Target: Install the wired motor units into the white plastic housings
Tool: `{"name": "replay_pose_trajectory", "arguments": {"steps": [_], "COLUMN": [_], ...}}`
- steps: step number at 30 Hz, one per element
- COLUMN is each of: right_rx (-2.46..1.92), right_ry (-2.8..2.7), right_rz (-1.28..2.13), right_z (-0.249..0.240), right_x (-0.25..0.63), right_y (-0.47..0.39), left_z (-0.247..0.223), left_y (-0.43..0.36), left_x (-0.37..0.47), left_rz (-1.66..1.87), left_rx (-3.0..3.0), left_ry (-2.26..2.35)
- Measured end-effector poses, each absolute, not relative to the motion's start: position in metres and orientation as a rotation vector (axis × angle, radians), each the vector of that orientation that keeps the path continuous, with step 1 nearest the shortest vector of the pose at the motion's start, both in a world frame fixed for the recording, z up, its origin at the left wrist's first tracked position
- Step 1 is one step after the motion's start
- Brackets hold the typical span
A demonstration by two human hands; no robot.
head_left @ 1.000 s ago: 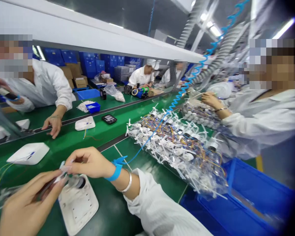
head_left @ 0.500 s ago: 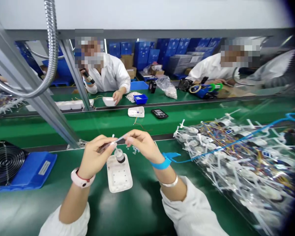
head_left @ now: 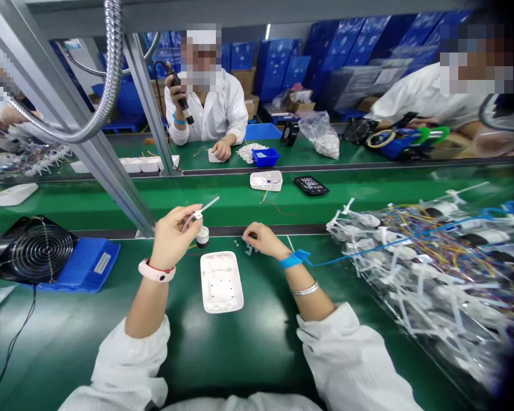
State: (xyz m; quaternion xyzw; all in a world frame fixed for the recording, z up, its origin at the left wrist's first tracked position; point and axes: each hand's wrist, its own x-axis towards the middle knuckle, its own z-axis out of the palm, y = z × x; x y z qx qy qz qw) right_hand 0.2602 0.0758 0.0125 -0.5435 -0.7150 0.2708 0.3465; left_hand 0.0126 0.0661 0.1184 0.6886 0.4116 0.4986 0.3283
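My left hand (head_left: 176, 235) is closed on a translucent tube (head_left: 209, 204), whose free end sticks up to the right. A small white-and-black cylindrical part (head_left: 203, 235), seemingly joined to the tube, hangs just under those fingers. Over a scatter of small clear rings (head_left: 249, 251) on the green bench, my right hand (head_left: 265, 240) has its fingers curled and pinched together. Whether a ring sits between its fingertips is hidden. A shallow white plastic housing (head_left: 221, 285) lies, hollow side up, between my forearms.
At right lies a large heap of wired parts with white tubes (head_left: 437, 274). A black fan (head_left: 47, 251) and blue bin (head_left: 89, 262) stand left. Beyond the metal post (head_left: 89, 148), a white casing (head_left: 266, 181) and black display panel (head_left: 310, 185) rest on the green ledge. Co-workers sit opposite.
My right hand has let go of the tube and moved down to the rings. My left hand has lifted the tube and cylindrical part off the housing. The view has shifted.
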Motion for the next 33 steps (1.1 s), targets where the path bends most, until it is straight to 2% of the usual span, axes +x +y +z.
{"name": "replay_pose_trajectory", "arguments": {"steps": [4,10,17,21,26,30,33], "right_rx": [-1.205,-0.913,-0.732,-0.521,-0.441,-0.537,-0.749], "right_ry": [-1.742,-1.625,-1.228,-0.92,-0.817,-0.948,-1.202], "right_rz": [0.709,0.801,1.248,1.607,1.812,1.868,1.765], "right_z": [0.024,0.045,0.045,0.043,0.046,0.061,0.074], "right_x": [0.23,0.17,0.142,0.139,0.143,0.168,0.194], "right_y": [0.068,0.043,0.031,0.027,0.016,0.008,0.002], "left_z": [0.113,0.113,0.128,0.159,0.204,0.223,0.217], "left_y": [0.07,0.063,0.052,0.054,0.067,0.075,0.077], "left_x": [0.018,0.024,0.026,0.031,0.039,0.034,0.02], "left_rz": [1.298,1.338,1.375,1.013,0.582,0.26,0.109], "left_rx": [1.856,2.283,2.563,2.913,3.161,3.023,2.653], "left_ry": [1.107,1.163,0.965,0.86,0.69,0.587,0.65]}}
